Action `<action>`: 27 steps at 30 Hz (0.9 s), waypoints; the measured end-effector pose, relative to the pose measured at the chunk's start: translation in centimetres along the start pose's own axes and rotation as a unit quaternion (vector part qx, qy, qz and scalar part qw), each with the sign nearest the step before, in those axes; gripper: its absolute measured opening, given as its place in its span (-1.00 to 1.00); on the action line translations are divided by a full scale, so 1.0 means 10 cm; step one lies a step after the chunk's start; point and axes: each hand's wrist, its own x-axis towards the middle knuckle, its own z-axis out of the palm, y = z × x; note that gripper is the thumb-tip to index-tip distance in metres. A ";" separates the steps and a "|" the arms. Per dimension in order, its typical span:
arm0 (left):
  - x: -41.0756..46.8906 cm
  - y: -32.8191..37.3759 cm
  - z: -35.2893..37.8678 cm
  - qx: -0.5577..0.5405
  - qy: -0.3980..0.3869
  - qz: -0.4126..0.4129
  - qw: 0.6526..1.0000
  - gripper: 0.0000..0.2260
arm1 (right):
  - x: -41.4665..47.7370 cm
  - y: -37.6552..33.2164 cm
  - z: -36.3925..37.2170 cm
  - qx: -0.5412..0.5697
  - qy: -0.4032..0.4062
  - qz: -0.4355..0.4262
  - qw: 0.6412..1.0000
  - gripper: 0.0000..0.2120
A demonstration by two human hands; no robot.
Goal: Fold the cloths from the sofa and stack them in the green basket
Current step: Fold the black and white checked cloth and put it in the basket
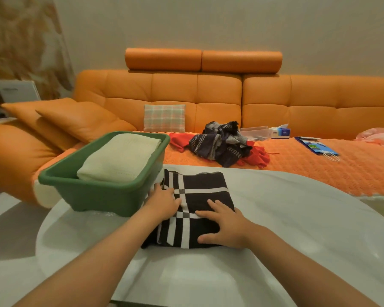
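On the orange sofa [220,91] at least two cloths are left unfolded: a dark striped cloth [220,142] is heaped in the middle of the seat, and a red cloth [256,156] is lying under and beside it. A pink cloth [377,136] is also seen at the far right end, but it cannot be told whether it belongs to the task. On the white table [297,218] in front of the sofa, the green basket [102,191] is placed at the left side. One folded cream cloth [120,158] is laid in it, so one piece is judged as finished. Just beside the basket, the black and white cloth [204,196] is lying on the table, folded but not yet stacked. It is pressed flat by both hands. The left hand [163,201] is laid on its left edge, fingers stretched, nothing grasped. The right hand [224,224] is laid on its near right part, fingers spread out, also grasping nothing. The task is judged as less than half done.
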 end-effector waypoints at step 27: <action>-0.13 0.39 0.14 0.076 0.019 0.301 0.950 -0.68 | -0.47 1.08 -0.49 -0.152 -0.003 0.210 0.966 -0.19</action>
